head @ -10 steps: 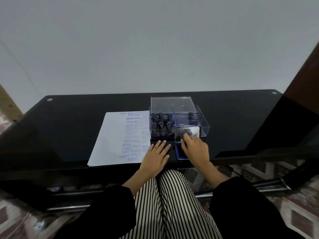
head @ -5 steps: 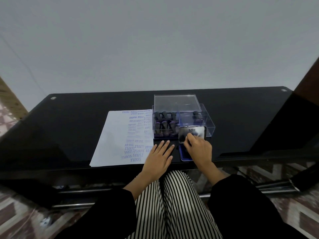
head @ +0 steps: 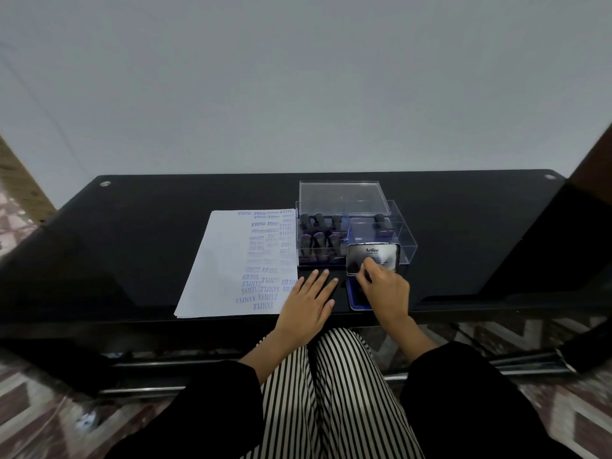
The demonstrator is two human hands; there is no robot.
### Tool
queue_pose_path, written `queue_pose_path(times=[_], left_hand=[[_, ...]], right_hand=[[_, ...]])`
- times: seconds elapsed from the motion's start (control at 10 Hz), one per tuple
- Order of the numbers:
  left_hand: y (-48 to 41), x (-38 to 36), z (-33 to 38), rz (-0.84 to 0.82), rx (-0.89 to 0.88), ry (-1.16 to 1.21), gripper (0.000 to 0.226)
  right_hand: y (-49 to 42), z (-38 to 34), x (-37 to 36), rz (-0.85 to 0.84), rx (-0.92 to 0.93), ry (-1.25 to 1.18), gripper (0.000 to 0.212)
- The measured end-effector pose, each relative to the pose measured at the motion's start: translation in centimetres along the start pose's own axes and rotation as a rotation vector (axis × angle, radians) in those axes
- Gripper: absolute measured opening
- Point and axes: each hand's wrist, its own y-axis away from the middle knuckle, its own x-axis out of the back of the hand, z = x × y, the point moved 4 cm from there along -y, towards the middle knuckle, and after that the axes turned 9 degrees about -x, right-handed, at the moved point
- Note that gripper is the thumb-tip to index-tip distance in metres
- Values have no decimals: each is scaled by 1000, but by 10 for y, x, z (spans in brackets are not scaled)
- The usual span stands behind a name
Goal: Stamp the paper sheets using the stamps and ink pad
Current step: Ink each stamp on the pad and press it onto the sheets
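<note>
A: What sits closest to the camera?

B: Striped trousers (head: 331, 392) and two black sleeves (head: 218, 402), in front of the near edge of the black glass worktop (head: 132, 253).

A: And the hands?

B: Take the ink pad (head: 356, 298) as the landmark; its blue tray lies open at the near edge of the worktop. The left hand (head: 306, 308) lies flat just to the left of the ink pad, fingers spread, its grip released and holding nothing. Its heel overhangs the worktop's edge.

A: The right one?

B: The right hand (head: 385, 289) covers most of the ink pad. Its fingertips (head: 366, 268) pinch the lower edge of the silver lid (head: 372, 258), which stands tilted up at the far side of the ink pad and reads "Artline". So that grip is clenched on the lid.

A: Where is the paper?

B: The paper sheets (head: 228, 266) lie left of the ink pad, beyond the left hand, a thin stack with blue prints down the right side: "SAMPLE", "AIR MAIL", "FRAGILE", upside down to the camera.

A: And the stamps?

B: Beyond the ink pad, a clear box (head: 405, 238). The stamps (head: 319, 241) stand upright in its left compartment; one more stamp (head: 381, 221) stands in the right compartment. The clear cover (head: 342, 198) rests behind the box. Farther back, a plain grey wall (head: 298, 77).
</note>
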Motion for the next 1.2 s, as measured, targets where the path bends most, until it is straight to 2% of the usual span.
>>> queue_pose_path(times=[0.5,0.7,0.8,1.2], left_hand=[[1,-1,0,16,-4,18,83],[1,0,1,13,-2,24,89],[1,-1,0,3,1,11,85],[0,0,1,-6,3,1,81]], right_hand=[[10,3,1,30,-23,-43,31],[-1,0,-3,-23,-49,-57,32],[-5,-1,-5,-31,-68,-72,33],[10,4,-6,45,-45,-77,30]])
